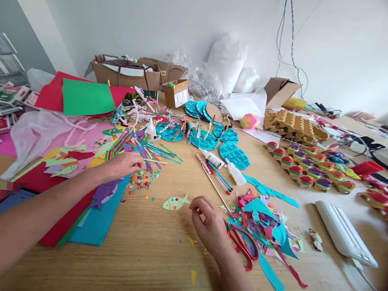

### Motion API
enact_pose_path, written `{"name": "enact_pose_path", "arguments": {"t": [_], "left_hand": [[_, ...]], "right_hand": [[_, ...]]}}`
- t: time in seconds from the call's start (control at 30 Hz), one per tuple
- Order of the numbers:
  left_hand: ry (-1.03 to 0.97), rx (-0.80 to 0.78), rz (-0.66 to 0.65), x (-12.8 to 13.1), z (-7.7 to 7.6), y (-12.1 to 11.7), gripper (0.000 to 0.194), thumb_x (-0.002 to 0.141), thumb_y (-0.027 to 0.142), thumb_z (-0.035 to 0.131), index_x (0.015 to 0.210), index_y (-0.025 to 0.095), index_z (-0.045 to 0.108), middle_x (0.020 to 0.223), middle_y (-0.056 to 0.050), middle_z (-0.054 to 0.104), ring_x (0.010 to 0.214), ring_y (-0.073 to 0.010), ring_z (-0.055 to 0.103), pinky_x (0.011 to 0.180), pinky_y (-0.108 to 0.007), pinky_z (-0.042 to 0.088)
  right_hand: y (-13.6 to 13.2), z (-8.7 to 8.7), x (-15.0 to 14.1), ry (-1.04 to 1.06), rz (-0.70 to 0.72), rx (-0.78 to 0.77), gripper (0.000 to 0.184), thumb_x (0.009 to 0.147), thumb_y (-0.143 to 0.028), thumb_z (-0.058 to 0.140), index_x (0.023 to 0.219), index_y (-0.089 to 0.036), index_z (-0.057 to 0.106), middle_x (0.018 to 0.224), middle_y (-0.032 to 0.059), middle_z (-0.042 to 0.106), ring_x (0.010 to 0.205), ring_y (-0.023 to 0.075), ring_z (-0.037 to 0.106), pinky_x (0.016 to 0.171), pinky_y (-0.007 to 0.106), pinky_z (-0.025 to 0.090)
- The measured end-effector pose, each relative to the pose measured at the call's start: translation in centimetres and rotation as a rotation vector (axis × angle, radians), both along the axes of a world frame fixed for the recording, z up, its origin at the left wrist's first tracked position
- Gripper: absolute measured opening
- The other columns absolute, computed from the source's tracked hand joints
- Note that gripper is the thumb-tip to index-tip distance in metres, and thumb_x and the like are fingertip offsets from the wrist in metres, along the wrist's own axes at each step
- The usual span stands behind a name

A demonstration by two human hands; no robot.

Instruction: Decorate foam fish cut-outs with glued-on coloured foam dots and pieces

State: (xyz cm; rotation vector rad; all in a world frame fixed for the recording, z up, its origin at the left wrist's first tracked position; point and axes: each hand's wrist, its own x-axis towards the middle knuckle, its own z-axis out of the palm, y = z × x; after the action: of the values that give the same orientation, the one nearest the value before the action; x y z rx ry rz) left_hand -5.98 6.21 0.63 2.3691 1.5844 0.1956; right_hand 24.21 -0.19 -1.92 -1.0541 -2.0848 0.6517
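My left hand (126, 164) reaches over the paper pile at left, fingers bent and tips pressed together beside colored paper strips (152, 153) and a scatter of small round paper dots (144, 179). Anything in that pinch is too small to make out. A pale green paper fish (174, 203) with colored dots lies flat on the table between the hands. Close to its tail, the fingers of my right hand (209, 222) are curled and closed; what they hold, if anything, is hidden. Red-handled scissors (244, 246) lie just right of this hand, partly under paper scraps.
Paper offcuts (269, 221) heap at right, near a white power bank (345, 233). A glue bottle (235, 172) and pens (220, 178) lie mid-table, before blue-painted discs (204, 139). Painted egg-carton pieces (310, 166) stand at right, cardboard boxes (127, 72) behind. Blue sheets (98, 228) lie at left.
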Motion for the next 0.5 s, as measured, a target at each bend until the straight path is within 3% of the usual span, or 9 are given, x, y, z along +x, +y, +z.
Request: {"name": "enact_pose_path", "arguments": {"t": [0.27,0.37,0.5], "left_hand": [[0.057,0.044,0.006,-0.3,1.2,-1.4,0.016,0.077,0.021,0.040,0.067,0.019,0.053,0.066,0.000,0.057,0.063,-0.0156,0.052,0.060,-0.025,0.037],[0.058,0.069,-0.007,-0.5,1.4,-1.3,0.017,0.078,0.018,0.038,0.078,0.019,0.055,0.079,-0.003,0.060,0.078,-0.0174,0.055,0.072,-0.027,0.039],[0.064,0.074,-0.017,-0.6,1.7,-0.8,0.025,0.078,0.016,0.038,0.095,0.017,0.056,0.097,-0.007,0.061,0.092,-0.0201,0.054,0.082,-0.030,0.038]], "right_hand": [[-1.4,2.3,0.7,-0.022,-0.003,0.027,0.016,0.079,-0.006,0.040,0.077,-0.020,0.047,0.077,0.0029,0.053,0.071,0.0138,0.051,0.062,0.024,0.040],[-2.4,3.0,1.4,-0.083,0.009,0.014,0.014,0.081,-0.008,0.040,0.082,-0.020,0.047,0.081,0.0035,0.054,0.072,0.0138,0.052,0.063,0.024,0.041],[-3.5,2.6,2.7,-0.192,-0.005,0.016,0.011,0.084,-0.011,0.041,0.082,-0.021,0.047,0.078,0.0030,0.055,0.068,0.0133,0.053,0.058,0.023,0.041]]}}
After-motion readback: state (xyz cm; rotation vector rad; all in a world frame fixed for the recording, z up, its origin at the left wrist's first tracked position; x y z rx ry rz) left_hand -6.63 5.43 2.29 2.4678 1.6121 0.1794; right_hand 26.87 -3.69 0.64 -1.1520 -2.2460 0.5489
